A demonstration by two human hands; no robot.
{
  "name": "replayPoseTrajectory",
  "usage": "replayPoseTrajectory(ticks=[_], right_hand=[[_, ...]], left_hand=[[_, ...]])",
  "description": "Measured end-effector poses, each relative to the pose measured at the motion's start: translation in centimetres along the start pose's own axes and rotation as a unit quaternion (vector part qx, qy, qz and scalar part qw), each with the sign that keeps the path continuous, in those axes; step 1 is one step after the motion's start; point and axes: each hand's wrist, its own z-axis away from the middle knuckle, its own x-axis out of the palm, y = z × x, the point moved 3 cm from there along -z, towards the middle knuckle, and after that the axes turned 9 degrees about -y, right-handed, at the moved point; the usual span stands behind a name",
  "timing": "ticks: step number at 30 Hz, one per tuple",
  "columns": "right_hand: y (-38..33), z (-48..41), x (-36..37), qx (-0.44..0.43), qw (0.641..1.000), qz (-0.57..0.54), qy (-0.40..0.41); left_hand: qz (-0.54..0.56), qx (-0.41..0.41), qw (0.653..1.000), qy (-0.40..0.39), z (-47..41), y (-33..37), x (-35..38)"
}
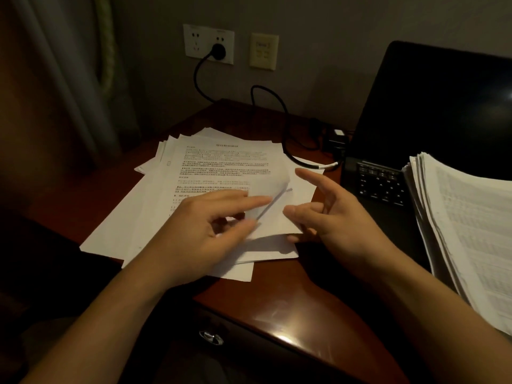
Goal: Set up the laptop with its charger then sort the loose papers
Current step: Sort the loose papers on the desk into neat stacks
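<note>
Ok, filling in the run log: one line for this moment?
left hand: pinches top white printed sheet | right hand: open at its edge | black charger cable: plugged into white wall socket

A curtain (55,79) hangs left of the wall socket (194,42) (switch plate (263,51) beside it).

One wide-angle camera, worn on the head, looks forward and down from close above the desk (277,309). The wall (318,29) fills the upper frame, with the laptop (432,112) at upper right.
</note>
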Motion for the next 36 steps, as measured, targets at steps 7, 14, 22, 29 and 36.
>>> replayPoseTrajectory(ticks=[7,14,22,29,36], right_hand=[[0.5,-0.7,-0.2,0.019,0.983,-0.179,0.034],[0.8,-0.6,-0.9,0.078,0.971,-0.224,0.036],[0.0,0.1,-1.9,0.073,0.996,-0.006,0.041],[0.4,0.3,-1.5,0.086,0.991,0.090,0.045],[-1.5,1.3,-2.3,0.004,0.993,0.118,0.019]], left_hand=[[0.058,-0.047,0.994,0.074,0.0,-0.9,-0.5],[0.162,-0.069,0.982,-0.074,-0.1,0.4,0.0],[0.195,-0.188,0.960,0.078,-1.9,-2.8,-1.3],[0.273,-0.230,0.930,0.086,-1.7,-3.4,-1.6],[0.278,-0.268,0.892,0.233,-2.6,-2.4,-3.7]])
